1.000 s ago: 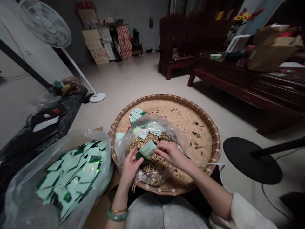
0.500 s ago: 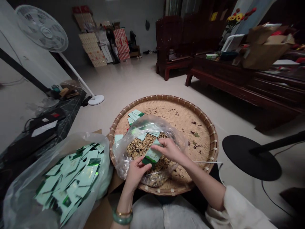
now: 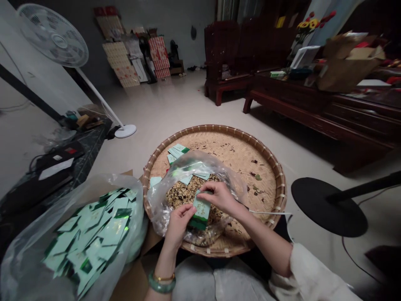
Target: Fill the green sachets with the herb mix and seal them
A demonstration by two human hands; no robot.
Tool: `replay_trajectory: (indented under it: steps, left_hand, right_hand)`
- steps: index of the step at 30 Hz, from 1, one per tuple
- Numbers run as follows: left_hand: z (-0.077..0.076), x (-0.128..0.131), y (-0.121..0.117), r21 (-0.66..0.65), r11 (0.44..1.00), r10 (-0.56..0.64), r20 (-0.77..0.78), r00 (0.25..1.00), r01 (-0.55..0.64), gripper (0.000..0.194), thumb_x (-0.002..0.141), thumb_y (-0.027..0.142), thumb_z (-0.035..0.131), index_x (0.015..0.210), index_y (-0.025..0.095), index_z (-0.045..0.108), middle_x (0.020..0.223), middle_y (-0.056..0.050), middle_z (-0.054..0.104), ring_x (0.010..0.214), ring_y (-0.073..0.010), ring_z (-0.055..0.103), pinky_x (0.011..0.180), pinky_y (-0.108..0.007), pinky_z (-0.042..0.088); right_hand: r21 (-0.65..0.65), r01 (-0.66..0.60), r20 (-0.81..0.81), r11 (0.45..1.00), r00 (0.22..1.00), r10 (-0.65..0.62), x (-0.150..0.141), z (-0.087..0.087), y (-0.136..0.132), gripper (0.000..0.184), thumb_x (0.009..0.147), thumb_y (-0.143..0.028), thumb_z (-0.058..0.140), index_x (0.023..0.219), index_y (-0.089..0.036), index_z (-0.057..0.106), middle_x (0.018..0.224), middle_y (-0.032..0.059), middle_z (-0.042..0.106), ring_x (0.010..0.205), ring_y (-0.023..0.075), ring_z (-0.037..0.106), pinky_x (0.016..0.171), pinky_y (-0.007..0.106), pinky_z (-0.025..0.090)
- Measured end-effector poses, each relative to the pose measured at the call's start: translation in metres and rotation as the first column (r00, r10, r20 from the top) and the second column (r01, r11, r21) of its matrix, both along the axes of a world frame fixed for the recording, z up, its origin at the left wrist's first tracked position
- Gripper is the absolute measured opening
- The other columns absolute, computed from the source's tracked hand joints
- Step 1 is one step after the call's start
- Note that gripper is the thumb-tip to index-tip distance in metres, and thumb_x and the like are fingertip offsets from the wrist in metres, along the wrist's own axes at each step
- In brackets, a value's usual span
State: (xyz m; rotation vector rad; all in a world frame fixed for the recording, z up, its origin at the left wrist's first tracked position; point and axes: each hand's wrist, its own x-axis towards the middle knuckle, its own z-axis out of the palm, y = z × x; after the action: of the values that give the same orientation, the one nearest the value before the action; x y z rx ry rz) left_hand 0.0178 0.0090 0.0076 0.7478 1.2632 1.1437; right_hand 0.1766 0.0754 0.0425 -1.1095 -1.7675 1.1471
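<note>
Left hand (image 3: 179, 223): thumb and forefinger brought together, pinching the packet at its left edge; remaining fingers curled, and I cannot make out how far. Forearm with bangle (image 3: 161, 286) runs out of my view at the bottom.

Right hand (image 3: 221, 195): thumb and forefinger closed on the packet's upper end. The knuckles hide that end from me, so I cannot tell whether it is sealed.

Packet (image 3: 201, 211): one, pale green, dark green band at the lower end. Located between the two hands, above the mix. Gold marking too small for me to read; back face turned from me.

Mix (image 3: 179, 195): pale and dark bits, partly covered by hands and packet. Depth I cannot judge.

Grain bag (image 3: 158, 211): clear, crumpled, holding the mix. Pale green pieces (image 3: 186, 179) show at its far side; I cannot count them.

Tray (image 3: 219, 140): round, woven, under the grain bag. Rim crossed by the right forearm. Dark scraps (image 3: 254, 174) on its right half, too small for me to name.

Stack (image 3: 178, 150): similar packets, tray's far left, lower end partly behind the grain bag.

Packet bag (image 3: 21, 255): left of the tray, cut off at the bottom; heap (image 3: 97, 234) overlapping, most pieces part-covered.

Base (image 3: 328, 207): black, right of the tray; its pole cut off by my right edge.
</note>
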Motion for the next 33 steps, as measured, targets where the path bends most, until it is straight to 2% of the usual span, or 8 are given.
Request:
replay_trajectory:
  steps: [5, 8, 10, 15, 21, 25, 30, 33]
  left_hand:
    - [0.008, 0.004, 0.002, -0.014, 0.998, 0.055, 0.101, 0.993, -0.053, 0.032, 0.057, 0.037, 0.081, 0.077, 0.013, 0.072, 0.064, -0.002, 0.071, 0.056, -0.0113, 0.06, 0.055, -0.019, 0.047]
    - [0.014, 0.007, 0.003, -0.015, 0.986, 0.169, 0.128, 0.977, -0.169, 0.032, 0.052, 0.038, 0.083, 0.067, 0.013, 0.069, 0.058, 0.001, 0.068, 0.052, -0.0094, 0.057, 0.052, -0.017, 0.045]
    - [0.017, 0.009, 0.002, -0.015, 0.988, 0.155, 0.137, 0.978, -0.154, 0.034, 0.052, 0.038, 0.083, 0.068, 0.013, 0.068, 0.057, 0.001, 0.067, 0.051, -0.0094, 0.057, 0.052, -0.018, 0.045]
    - [0.016, 0.01, 0.0, -0.017, 0.999, 0.042, 0.124, 0.991, -0.04, 0.035, 0.057, 0.037, 0.081, 0.077, 0.011, 0.069, 0.06, -0.002, 0.069, 0.051, -0.01, 0.059, 0.05, -0.018, 0.044]
    - [0.006, 0.015, -0.001, -0.07, 0.998, 0.01, 0.065, 0.998, -0.005, 0.047, 0.048, 0.029, 0.086, 0.086, 0.01, 0.068, 0.072, -0.006, 0.073, 0.062, -0.0163, 0.067, 0.059, -0.023, 0.051]
    - [0.005, 0.015, -0.001, -0.135, 0.989, 0.075, 0.088, 0.993, -0.063, 0.05, 0.046, 0.034, 0.086, 0.085, 0.008, 0.067, 0.075, -0.009, 0.074, 0.062, -0.0199, 0.069, 0.061, -0.027, 0.054]
    - [0.01, 0.014, -0.001, -0.169, 0.982, 0.106, 0.116, 0.988, -0.085, 0.053, 0.045, 0.034, 0.086, 0.086, 0.008, 0.066, 0.08, -0.012, 0.074, 0.062, -0.0214, 0.069, 0.055, -0.027, 0.054]
    - [0.012, 0.015, -0.003, -0.168, 0.983, 0.101, 0.13, 0.986, -0.079, 0.051, 0.045, 0.035, 0.086, 0.085, 0.009, 0.067, 0.079, -0.012, 0.074, 0.06, -0.0206, 0.069, 0.052, -0.025, 0.053]
  right_hand:
    - [-0.065, -0.004, -0.017, 0.998, 1.0, 0.003, -0.005, -0.012, -0.001, 0.038, 0.064, -0.027, 0.076, 0.099, -0.019, 0.063, 0.069, -0.0034, 0.059, 0.06, 0.0112, 0.051, 0.055, 0.021, 0.038]
    - [-0.136, -0.004, 0.021, 0.991, 1.0, 0.007, -0.004, -0.017, -0.001, 0.021, 0.067, -0.034, 0.072, 0.068, -0.015, 0.063, 0.054, -0.0043, 0.05, 0.052, 0.0098, 0.044, 0.049, 0.02, 0.031]
    - [-0.162, -0.015, 0.019, 0.987, 1.0, 0.018, -0.002, -0.019, -0.001, 0.034, 0.07, -0.038, 0.069, 0.05, -0.016, 0.053, 0.046, -0.0051, 0.043, 0.049, 0.0091, 0.039, 0.047, 0.021, 0.027]
    - [-0.167, -0.041, -0.033, 0.985, 0.999, 0.036, -0.002, -0.026, -0.006, 0.037, 0.069, -0.038, 0.068, 0.046, -0.016, 0.049, 0.045, -0.006, 0.038, 0.048, 0.0077, 0.035, 0.046, 0.021, 0.023]
    - [-0.22, -0.018, -0.069, 0.975, 0.998, 0.002, -0.006, -0.031, -0.011, 0.03, 0.074, -0.04, 0.064, 0.058, -0.016, 0.058, 0.051, -0.0027, 0.054, 0.047, 0.011, 0.049, 0.045, 0.021, 0.035]
    - [0.014, 0.067, 0.161, 0.998, 0.985, -0.068, 0.013, -0.028, -0.007, 0.019, 0.085, -0.032, 0.054, 0.09, -0.017, 0.065, 0.082, 0.0045, 0.067, 0.076, 0.0181, 0.061, 0.07, 0.028, 0.048]
    - [0.196, 0.041, 0.776, 0.98, 0.604, -0.18, 0.032, -0.039, -0.009, 0.052, 0.068, -0.012, 0.07, 0.118, -0.012, 0.054, 0.107, 0.0185, 0.059, 0.097, 0.0318, 0.056, 0.08, 0.041, 0.046]
    - [0.151, 0.042, 0.83, 0.988, 0.537, -0.149, 0.035, -0.047, -0.009, 0.058, 0.066, -0.01, 0.069, 0.121, -0.012, 0.053, 0.108, 0.0184, 0.059, 0.1, 0.0321, 0.055, 0.081, 0.041, 0.045]
